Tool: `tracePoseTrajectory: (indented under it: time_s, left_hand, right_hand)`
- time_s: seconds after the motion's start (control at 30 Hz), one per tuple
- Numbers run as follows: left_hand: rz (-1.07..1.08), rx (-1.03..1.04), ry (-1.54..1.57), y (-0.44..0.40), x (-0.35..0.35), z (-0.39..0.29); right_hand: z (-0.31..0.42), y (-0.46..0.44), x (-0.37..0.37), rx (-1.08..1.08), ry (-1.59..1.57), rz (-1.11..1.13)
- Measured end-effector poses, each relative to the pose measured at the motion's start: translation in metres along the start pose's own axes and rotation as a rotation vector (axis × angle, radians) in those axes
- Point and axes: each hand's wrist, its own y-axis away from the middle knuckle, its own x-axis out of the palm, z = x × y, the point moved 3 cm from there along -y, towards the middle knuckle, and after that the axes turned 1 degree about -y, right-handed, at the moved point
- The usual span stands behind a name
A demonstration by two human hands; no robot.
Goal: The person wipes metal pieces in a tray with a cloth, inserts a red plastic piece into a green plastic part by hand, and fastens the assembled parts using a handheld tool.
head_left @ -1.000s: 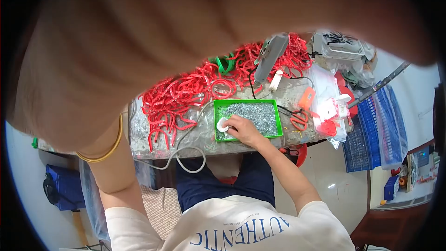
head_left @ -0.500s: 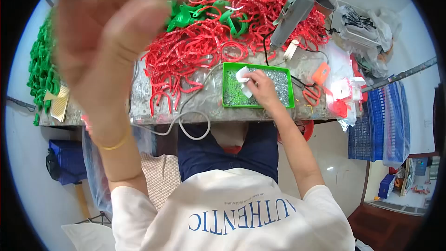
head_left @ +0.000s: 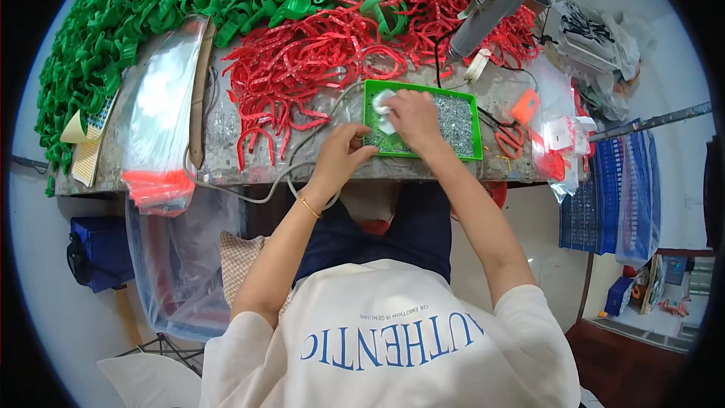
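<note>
A shallow green tray (head_left: 478, 125) lies near the table's front edge, its bottom covered with small silvery bits, with green showing at the left. My right hand (head_left: 414, 117) is inside it, fingers closed on a crumpled white tissue (head_left: 386, 122) over the left part. At the tray's left side is my left hand (head_left: 342, 156), thumb and forefinger apart and slightly curved, with nothing seen between them. Its fingertips are right by the rim; whether they touch it I cannot tell.
Red strips (head_left: 302, 68) heap behind the tray, with green plastic pieces (head_left: 113, 38) piled at the left. A grey glue gun (head_left: 491, 15) stands at the back right. Orange-handled scissors (head_left: 510, 140) lie right of the tray. Clear plastic bags (head_left: 162, 106) and a grey cable (head_left: 260, 198) lie to the left.
My left hand has come down from high in front of the camera to the tray's left side. My right hand stays in the tray with the tissue, shifted slightly left.
</note>
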Motion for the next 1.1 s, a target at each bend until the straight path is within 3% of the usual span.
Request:
tracePoseTrajectory:
  time_s: [0.23, 0.33, 0.4, 0.47, 0.53, 0.6, 0.67, 0.8, 0.93, 1.1]
  left_hand:
    - [0.000, -0.052, 0.226, 0.005, 0.002, 0.011]
    - [0.018, -0.097, 0.285, 0.005, 0.003, 0.011]
    - [0.024, -0.088, 0.284, 0.005, 0.004, 0.014]
    - [0.017, -0.089, 0.291, 0.002, 0.002, 0.017]
    - [0.041, -0.103, 0.281, 0.004, 0.003, 0.019]
    - [0.058, -0.118, 0.301, 0.003, 0.002, 0.019]
    - [0.077, -0.139, 0.296, 0.002, 0.000, 0.017]
    - [0.101, -0.138, 0.292, 0.001, 0.000, 0.020]
    - [0.115, -0.148, 0.310, 0.000, 0.000, 0.024]
    - [0.133, -0.137, 0.308, -0.001, 0.000, 0.026]
  right_hand:
    - [-0.011, 0.018, -0.026, 0.147, -0.087, 0.073]
    - [0.003, 0.007, -0.014, 0.018, -0.229, -0.078]
    - [0.019, 0.010, -0.006, -0.130, -0.223, 0.111]
    - [0.011, 0.011, -0.017, -0.147, -0.211, 0.096]
    - [-0.008, 0.017, -0.028, -0.053, -0.233, 0.282]
    - [-0.017, 0.011, -0.032, 0.014, -0.274, 0.268]
    - [-0.023, 0.001, -0.039, 0.115, -0.249, 0.133]
    - [-0.010, -0.020, -0.007, 0.015, -0.139, -0.016]
    - [-0.006, -0.008, 0.010, -0.155, -0.031, -0.020]
    - [-0.021, 0.016, -0.026, 0.011, 0.063, 0.134]
